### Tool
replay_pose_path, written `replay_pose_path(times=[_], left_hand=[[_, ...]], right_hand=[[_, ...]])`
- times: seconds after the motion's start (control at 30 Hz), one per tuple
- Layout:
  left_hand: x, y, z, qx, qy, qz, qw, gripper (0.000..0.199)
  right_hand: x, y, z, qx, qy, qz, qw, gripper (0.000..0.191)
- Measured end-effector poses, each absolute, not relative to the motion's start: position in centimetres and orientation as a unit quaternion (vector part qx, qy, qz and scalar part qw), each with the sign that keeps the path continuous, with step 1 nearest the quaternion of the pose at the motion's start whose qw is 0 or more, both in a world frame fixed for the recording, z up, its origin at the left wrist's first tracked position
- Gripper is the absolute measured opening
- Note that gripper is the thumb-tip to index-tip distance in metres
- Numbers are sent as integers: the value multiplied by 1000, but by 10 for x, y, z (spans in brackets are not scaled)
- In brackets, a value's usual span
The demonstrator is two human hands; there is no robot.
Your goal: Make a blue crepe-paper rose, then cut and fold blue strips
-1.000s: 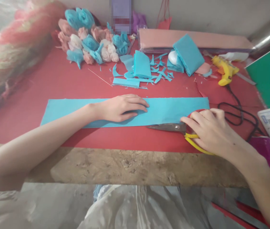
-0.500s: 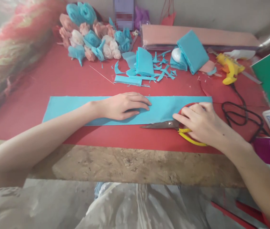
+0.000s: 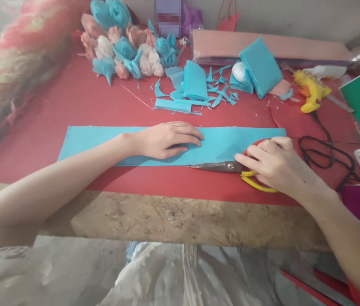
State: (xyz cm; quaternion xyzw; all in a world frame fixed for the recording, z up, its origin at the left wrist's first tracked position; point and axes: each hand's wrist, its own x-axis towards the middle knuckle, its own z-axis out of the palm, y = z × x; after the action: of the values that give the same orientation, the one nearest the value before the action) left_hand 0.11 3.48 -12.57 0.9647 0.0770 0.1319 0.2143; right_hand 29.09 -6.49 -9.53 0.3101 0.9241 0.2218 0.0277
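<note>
A long blue strip of what looks like crepe paper (image 3: 221, 146) lies flat across the red-covered table (image 3: 180, 180). My left hand (image 3: 170, 140) rests palm down on its middle, fingers stretched out. In my right hand (image 3: 271, 163) is a pair of scissors (image 3: 212, 166) with one red and one yellow handle. Their dark blades point left along the strip's near edge and appear closed. Part of the handles is hidden behind my right fingers.
Beyond the strip lie a folded blue piece (image 3: 195, 80) and blue scraps (image 3: 221, 95). Blue, pink and white fabric-like flowers (image 3: 125, 49) are heaped at the back left. A yellow glue gun (image 3: 312, 91) with a black cord (image 3: 323, 153) sits at the right.
The whole view has shifted slightly, so most things appear a little farther right and higher. My left hand stays on the strip and the scissors remain in my right hand.
</note>
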Motion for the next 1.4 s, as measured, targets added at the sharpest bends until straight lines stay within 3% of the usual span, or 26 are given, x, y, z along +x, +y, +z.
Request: replay_pose_path(times=[0.6,0.9,1.4], left_hand=[[1,35,-126,964,73,143,212,33],[1,35,-127,966,72,141,205,34],[-2,38,-114,957,56,141,247,34]], right_hand=[[265,-66,-99,338,908,244,53,30],[265,-62,-96,304,927,220,6,26],[290,-62,-90,291,939,183,21,39]])
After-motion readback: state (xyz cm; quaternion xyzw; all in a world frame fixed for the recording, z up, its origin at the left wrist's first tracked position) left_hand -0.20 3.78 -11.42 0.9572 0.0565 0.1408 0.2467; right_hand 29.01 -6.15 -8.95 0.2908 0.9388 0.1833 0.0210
